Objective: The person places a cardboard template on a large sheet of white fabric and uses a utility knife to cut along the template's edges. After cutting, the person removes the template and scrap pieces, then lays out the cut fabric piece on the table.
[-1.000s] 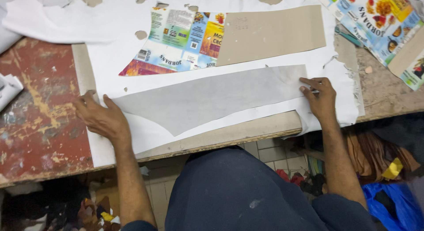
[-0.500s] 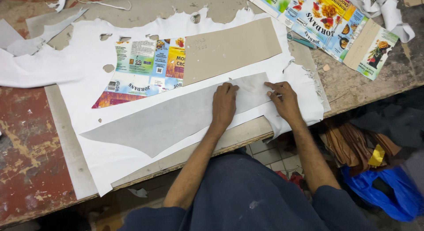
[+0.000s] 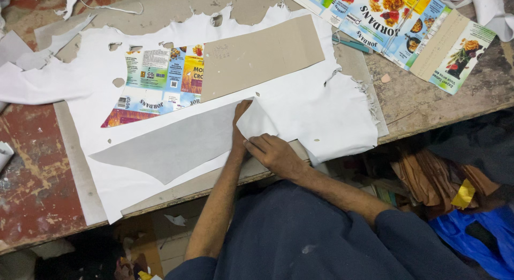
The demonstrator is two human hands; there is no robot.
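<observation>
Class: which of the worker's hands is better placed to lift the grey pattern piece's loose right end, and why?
Probably the left hand: its fingers already rest on the grey pattern piece. The right hand sits beside it.

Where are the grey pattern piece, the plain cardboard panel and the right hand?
grey pattern piece (image 3: pixel 176 146), head view, its middle.
plain cardboard panel (image 3: pixel 262 57), head view, its centre.
right hand (image 3: pixel 273 154), head view, the back.

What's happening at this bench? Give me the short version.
A person is working a white sheet spread over a board on a worn table. The left hand presses flat on a grey pattern piece lying on the sheet. The right hand sits at the sheet's near edge, where a white corner is folded up over the end of the pattern. Flattened printed cartons and a brown card lie farther back.
</observation>
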